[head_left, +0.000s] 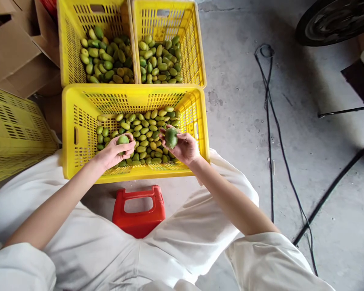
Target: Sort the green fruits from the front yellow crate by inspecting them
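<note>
Just above the front yellow crate (133, 176), my left hand (117, 150) is closed around a green oval fruit (123, 140). To its right, my right hand (183, 147) grips a larger, darker green fruit (171, 138) between thumb and fingers. Below both hands lies a spread of small green and yellowish oval fruits (144, 137) covering much of the crate's floor. The exact kind of fruit is hard to tell; they look like small mangoes.
Two more yellow crates (97, 10) with similar fruits (160, 60) stand behind. Another yellow crate (18, 129) and cardboard boxes (12, 52) are at the left. A red plastic stool (139, 218) sits between my legs. Black cables (268, 113) and a wheel (330, 24) are on the right.
</note>
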`<state>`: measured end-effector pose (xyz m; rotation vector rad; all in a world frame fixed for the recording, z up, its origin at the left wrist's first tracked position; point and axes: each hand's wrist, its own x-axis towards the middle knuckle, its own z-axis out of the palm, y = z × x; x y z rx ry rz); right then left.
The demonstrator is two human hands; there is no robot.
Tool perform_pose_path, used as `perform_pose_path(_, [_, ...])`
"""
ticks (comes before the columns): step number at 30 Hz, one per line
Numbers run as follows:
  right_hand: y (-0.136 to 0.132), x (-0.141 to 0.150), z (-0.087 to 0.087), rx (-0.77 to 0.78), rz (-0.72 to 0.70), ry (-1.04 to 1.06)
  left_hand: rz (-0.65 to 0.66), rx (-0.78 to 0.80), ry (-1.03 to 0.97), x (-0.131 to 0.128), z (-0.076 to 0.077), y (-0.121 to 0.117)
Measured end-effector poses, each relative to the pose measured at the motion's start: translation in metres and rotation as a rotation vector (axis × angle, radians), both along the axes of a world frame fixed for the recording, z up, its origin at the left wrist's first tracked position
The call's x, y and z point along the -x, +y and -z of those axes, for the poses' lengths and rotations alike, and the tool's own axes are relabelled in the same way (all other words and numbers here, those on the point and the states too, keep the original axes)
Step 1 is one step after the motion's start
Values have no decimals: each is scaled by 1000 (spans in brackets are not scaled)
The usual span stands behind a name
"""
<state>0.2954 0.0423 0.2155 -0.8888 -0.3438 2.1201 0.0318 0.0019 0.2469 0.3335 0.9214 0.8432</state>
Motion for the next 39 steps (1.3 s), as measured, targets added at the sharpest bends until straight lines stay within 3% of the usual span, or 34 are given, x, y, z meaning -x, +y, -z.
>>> perform_pose_path(10, [-6,2,6,-87,-117,-108,-20,102,-134,0,-18,-1])
perform_pose_path(17, [-6,3,-7,-245,-173,-266,9,-31,-77,3,-15,-3])
perform_pose_path(25, [0,2,-7,-19,-33,-94,-65,-9,31,6,-16,5])
perform_pose_path(29, [2,2,-10,-23,45,-115,-118,53,-2,8,-18,10])
perform_pose_path(33, [4,-1,-14,-20,96,-162,-162,4,47,8,-20,10])
perform_pose_path(39, [6,-4,-9,-30,41,-127,-65,-57,130,11,-17,7])
